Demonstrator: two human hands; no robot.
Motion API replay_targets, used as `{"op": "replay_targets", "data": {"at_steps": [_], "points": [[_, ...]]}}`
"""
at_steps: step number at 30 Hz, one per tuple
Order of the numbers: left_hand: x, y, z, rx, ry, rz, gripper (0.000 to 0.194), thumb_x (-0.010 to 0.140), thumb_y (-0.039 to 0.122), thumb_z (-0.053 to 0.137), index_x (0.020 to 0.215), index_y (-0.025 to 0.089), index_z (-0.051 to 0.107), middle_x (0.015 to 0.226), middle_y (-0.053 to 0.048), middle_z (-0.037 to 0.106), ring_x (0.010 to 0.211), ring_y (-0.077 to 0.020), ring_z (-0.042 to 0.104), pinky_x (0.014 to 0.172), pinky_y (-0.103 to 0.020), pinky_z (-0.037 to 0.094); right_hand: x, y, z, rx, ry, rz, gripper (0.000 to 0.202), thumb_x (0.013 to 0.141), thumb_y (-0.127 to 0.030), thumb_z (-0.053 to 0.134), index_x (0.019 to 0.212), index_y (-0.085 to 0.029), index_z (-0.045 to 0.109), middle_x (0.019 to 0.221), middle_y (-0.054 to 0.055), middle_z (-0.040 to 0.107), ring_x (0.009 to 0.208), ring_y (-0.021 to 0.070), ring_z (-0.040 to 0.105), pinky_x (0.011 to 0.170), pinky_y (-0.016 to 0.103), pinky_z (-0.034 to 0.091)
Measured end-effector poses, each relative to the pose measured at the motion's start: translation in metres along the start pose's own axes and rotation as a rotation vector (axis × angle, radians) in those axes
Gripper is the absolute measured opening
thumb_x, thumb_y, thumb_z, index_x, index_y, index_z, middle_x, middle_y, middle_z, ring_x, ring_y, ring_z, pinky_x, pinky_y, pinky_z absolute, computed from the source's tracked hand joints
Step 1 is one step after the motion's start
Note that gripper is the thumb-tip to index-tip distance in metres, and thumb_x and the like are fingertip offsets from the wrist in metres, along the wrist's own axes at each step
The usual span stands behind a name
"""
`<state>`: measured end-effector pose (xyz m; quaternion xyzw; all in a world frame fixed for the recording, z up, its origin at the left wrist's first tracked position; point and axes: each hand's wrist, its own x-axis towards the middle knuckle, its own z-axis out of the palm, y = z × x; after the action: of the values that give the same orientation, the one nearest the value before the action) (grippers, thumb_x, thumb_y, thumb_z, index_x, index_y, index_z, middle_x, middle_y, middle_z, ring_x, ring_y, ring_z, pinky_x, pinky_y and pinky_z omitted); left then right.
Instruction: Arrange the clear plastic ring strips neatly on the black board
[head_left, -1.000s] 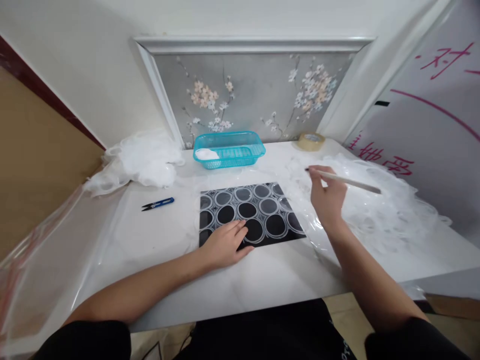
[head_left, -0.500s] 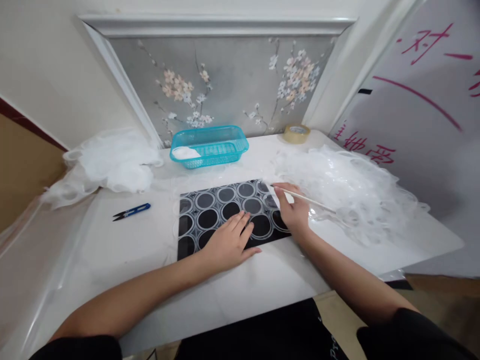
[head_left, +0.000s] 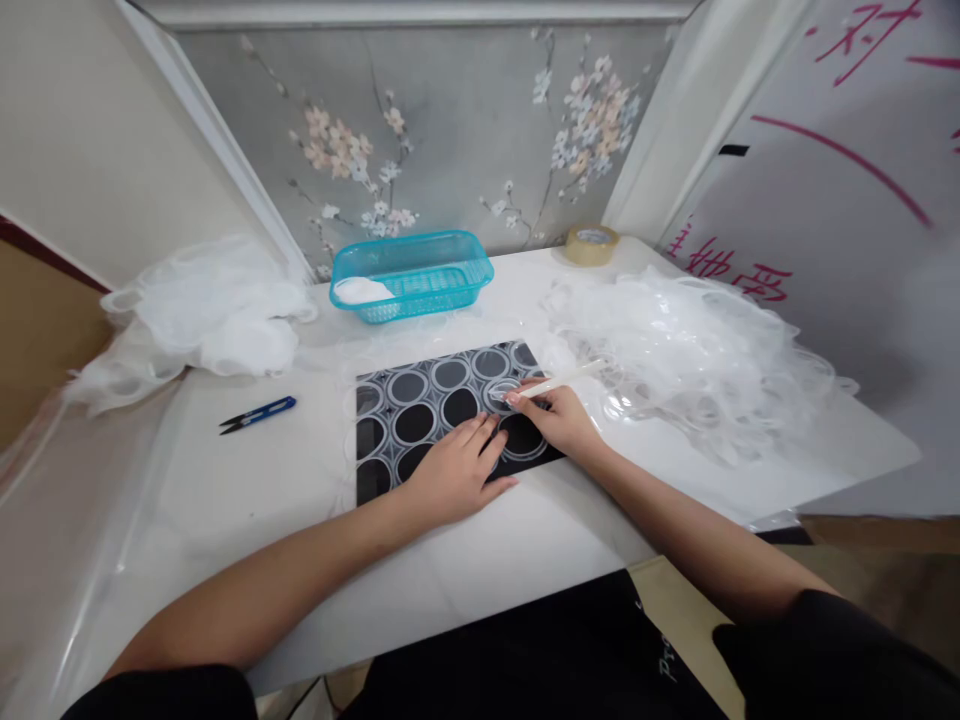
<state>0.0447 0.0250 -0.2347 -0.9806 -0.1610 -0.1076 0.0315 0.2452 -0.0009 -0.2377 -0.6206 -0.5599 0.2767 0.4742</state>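
Observation:
A translucent sheet patterned with rings lies over a black board (head_left: 414,424) on the white table. My left hand (head_left: 461,468) rests flat on the lower edge of this sheet, fingers stretched out. Between the fingers of my right hand (head_left: 556,412) is a thin white stick (head_left: 566,377), slanting up to the right. Its fingertips are at a ring in the right half of the sheet, where a shiny clear bit shows; I cannot make out whether they hold that too.
Blue thread snips (head_left: 259,414) lie at left. A teal plastic basket (head_left: 450,300) holds white round pieces (head_left: 363,291). Behind stands a roll of tape (head_left: 591,246). Heaps of cut translucent film lie on the right (head_left: 690,350) and on the left (head_left: 210,305).
My right hand has moved left, from the sheet's right edge to a ring further in, with the stick still in it. The left hand stays on the sheet. The view has tilted slightly.

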Motion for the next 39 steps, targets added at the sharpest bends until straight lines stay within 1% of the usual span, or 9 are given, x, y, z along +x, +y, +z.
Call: {"op": "replay_targets", "data": {"at_steps": [10, 16, 18, 21, 23, 27, 31, 35, 39], "points": [[0.001, 0.001, -0.002, 0.012, -0.042, -0.009, 0.064, 0.097, 0.056, 0.032, 0.129, 0.005, 0.052, 0.134, -0.021, 0.052, 0.129, -0.0314, 0.046, 0.106, -0.042, 0.039, -0.003, 0.005, 0.000, -0.152, -0.021, -0.120, 0.025, 0.087, -0.039, 0.057, 0.085, -0.022, 0.074, 0.093, 0.005, 0.075, 0.107, 0.0268, 0.063, 0.097, 0.042, 0.046], [0.002, 0.002, -0.004, -0.035, -0.084, -0.027, 0.069, 0.096, 0.056, 0.031, 0.132, -0.001, 0.047, 0.137, -0.022, 0.049, 0.131, -0.0318, 0.043, 0.109, -0.042, 0.036, -0.001, 0.003, -0.006, -0.454, -0.126, -0.394, 0.018, 0.086, -0.024, 0.056, 0.093, -0.028, 0.072, 0.097, 0.002, 0.074, 0.115, 0.0262, 0.058, 0.101, 0.042, 0.043], [0.000, 0.001, -0.005, -0.043, -0.101, -0.016, 0.069, 0.096, 0.056, 0.032, 0.133, 0.000, 0.047, 0.139, -0.021, 0.047, 0.132, -0.0310, 0.042, 0.110, -0.041, 0.034, 0.015, -0.001, -0.024, -0.483, -0.039, -0.364, 0.019, 0.084, -0.022, 0.056, 0.094, -0.025, 0.071, 0.098, 0.005, 0.073, 0.108, 0.0273, 0.061, 0.099, 0.043, 0.043], [-0.002, -0.003, -0.007, -0.063, -0.132, -0.018, 0.069, 0.096, 0.057, 0.033, 0.134, 0.001, 0.047, 0.142, -0.019, 0.045, 0.134, -0.0293, 0.039, 0.111, -0.040, 0.033, 0.035, -0.005, -0.057, -0.494, 0.294, -0.240, 0.033, 0.094, -0.023, 0.037, 0.106, -0.014, 0.066, 0.108, 0.015, 0.069, 0.105, 0.0293, 0.060, 0.099, 0.051, 0.038], [-0.002, -0.004, -0.011, -0.072, -0.150, -0.025, 0.070, 0.095, 0.058, 0.034, 0.133, 0.001, 0.048, 0.141, -0.019, 0.046, 0.134, -0.0296, 0.041, 0.111, -0.039, 0.033, 0.036, -0.005, -0.069, -0.451, 0.400, -0.186, 0.034, 0.095, -0.025, 0.036, 0.106, -0.012, 0.066, 0.109, 0.016, 0.068, 0.106, 0.0288, 0.059, 0.099, 0.051, 0.038], [0.009, 0.003, -0.020, -0.059, -0.148, -0.025, 0.069, 0.094, 0.060, 0.037, 0.129, 0.003, 0.053, 0.141, -0.020, 0.046, 0.131, -0.0327, 0.043, 0.110, -0.042, 0.033, 0.011, 0.006, -0.055, -0.356, 0.224, -0.185, 0.025, 0.090, -0.030, 0.049, 0.088, -0.017, 0.070, 0.095, 0.007, 0.073, 0.091, 0.0219, 0.067, 0.085, 0.035, 0.051], [0.033, 0.018, -0.020, -0.032, -0.190, 0.011, 0.079, 0.093, 0.066, 0.030, 0.136, 0.002, 0.045, 0.147, -0.021, 0.036, 0.138, -0.0322, 0.033, 0.113, -0.043, 0.028, -0.003, 0.016, -0.036, -0.126, 0.084, -0.026, 0.029, 0.089, -0.038, 0.051, 0.087, -0.017, 0.072, 0.097, 0.006, 0.074, 0.088, 0.0219, 0.070, 0.081, 0.033, 0.052], [0.056, 0.025, -0.010, -0.052, -0.213, -0.035, 0.085, 0.092, 0.068, 0.028, 0.140, -0.001, 0.039, 0.147, -0.024, 0.034, 0.138, -0.0314, 0.032, 0.114, -0.041, 0.026, 0.001, 0.020, -0.038, -0.046, 0.069, 0.049, 0.029, 0.087, -0.040, 0.054, 0.084, -0.018, 0.073, 0.100, 0.005, 0.074, 0.095, 0.0241, 0.068, 0.088, 0.036, 0.050], [0.060, 0.026, 0.002, -0.064, -0.215, -0.091, 0.085, 0.092, 0.069, 0.027, 0.139, -0.001, 0.040, 0.145, -0.024, 0.037, 0.136, -0.0325, 0.035, 0.113, -0.044, 0.029, 0.003, 0.020, -0.040, -0.042, 0.076, 0.047, 0.028, 0.086, -0.040, 0.055, 0.086, -0.019, 0.073, 0.099, 0.006, 0.074, 0.094, 0.0241, 0.069, 0.089, 0.037, 0.050]]}}
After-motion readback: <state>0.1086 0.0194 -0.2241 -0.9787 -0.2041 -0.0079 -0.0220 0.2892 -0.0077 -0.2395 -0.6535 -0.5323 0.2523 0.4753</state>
